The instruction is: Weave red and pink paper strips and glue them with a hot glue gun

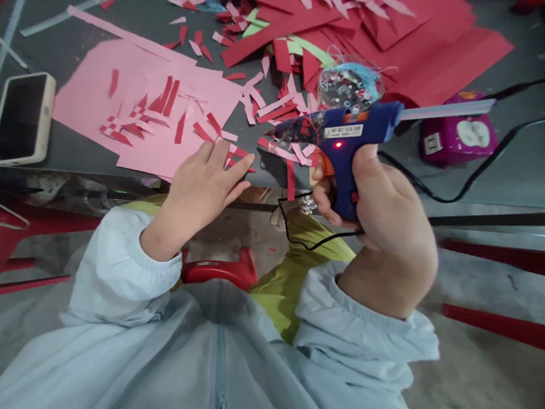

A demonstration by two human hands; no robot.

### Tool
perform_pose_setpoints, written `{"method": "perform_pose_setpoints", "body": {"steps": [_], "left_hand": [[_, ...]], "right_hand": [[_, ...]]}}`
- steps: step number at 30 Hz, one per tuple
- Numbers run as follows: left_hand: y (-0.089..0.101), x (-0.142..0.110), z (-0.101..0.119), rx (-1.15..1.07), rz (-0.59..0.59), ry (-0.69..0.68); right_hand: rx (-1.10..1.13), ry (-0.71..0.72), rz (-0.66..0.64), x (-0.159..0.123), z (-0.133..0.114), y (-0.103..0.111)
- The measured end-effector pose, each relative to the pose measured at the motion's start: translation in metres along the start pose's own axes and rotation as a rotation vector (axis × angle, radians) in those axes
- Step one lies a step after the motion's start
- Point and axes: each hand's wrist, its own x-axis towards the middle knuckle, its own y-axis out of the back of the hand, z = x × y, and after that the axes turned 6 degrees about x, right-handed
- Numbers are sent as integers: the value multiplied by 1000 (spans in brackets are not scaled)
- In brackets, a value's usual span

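My right hand (387,205) is wrapped round the grip of a blue hot glue gun (354,138), its red light lit and its nozzle pointing left. A clear glue stick (445,110) juts from the gun's rear. Near the table's front edge my left hand (208,176) lies with fingers spread on a small woven piece of red and pink paper (238,157), partly covered by the fingers. Under and beside the nozzle are loose woven strips (296,152). Another woven piece (134,119) rests on pink paper sheets (92,80) to the left.
A phone (22,118) lies at the left, near clear glue sticks (3,57). Red paper sheets (438,60) pile up at the back. Behind the gun stands a tub of beads (347,84); a purple box (459,133) and black cable (485,175) are at the right.
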Motion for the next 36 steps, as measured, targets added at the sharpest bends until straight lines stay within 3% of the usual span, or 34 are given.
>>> {"method": "perform_pose_setpoints", "body": {"steps": [12,28,36], "left_hand": [[2,2,0,-10,-15,20],[-3,-2,-10,-107,91,51],[-4,-11,-33,-245,89,-175]], "right_hand": [[-20,-15,2,1,0,-1],[-19,-16,5,0,-1,2],[-29,27,-1,-2,1,4]]}}
